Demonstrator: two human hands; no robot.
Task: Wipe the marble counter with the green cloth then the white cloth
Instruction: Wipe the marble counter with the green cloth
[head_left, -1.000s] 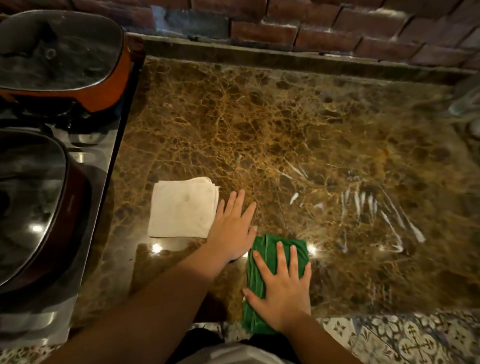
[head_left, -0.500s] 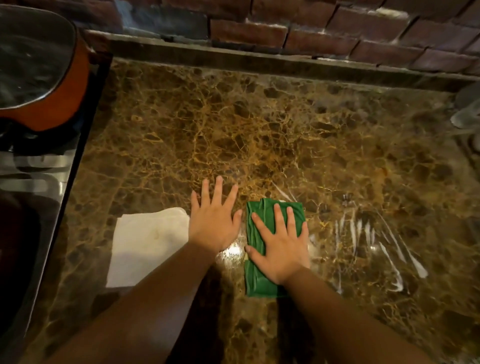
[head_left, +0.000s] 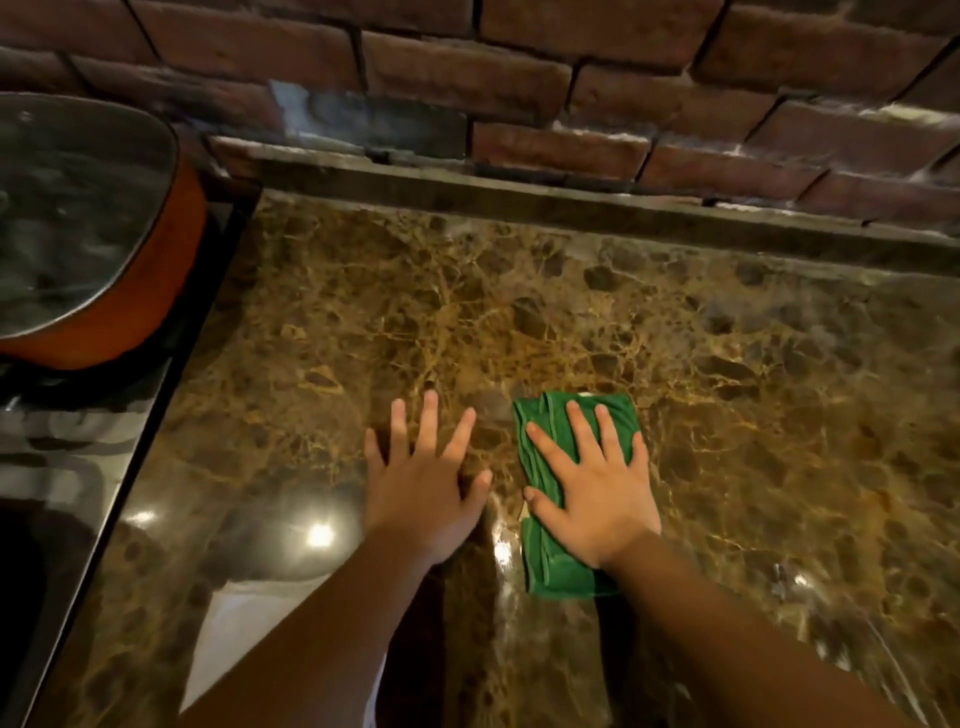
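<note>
My right hand lies flat on the folded green cloth and presses it onto the brown marble counter, fingers spread. My left hand rests flat on the bare marble just left of the cloth, fingers apart, holding nothing. The folded white cloth lies near the counter's front left and my left forearm covers part of it.
A stovetop borders the counter on the left, with an orange pot under a glass lid at the back. A brick wall and a low stone ledge close off the far side.
Both hands have slid away from me toward the wall, the right one pushing the green cloth along. The white cloth stayed put and now lies behind my left hand.
</note>
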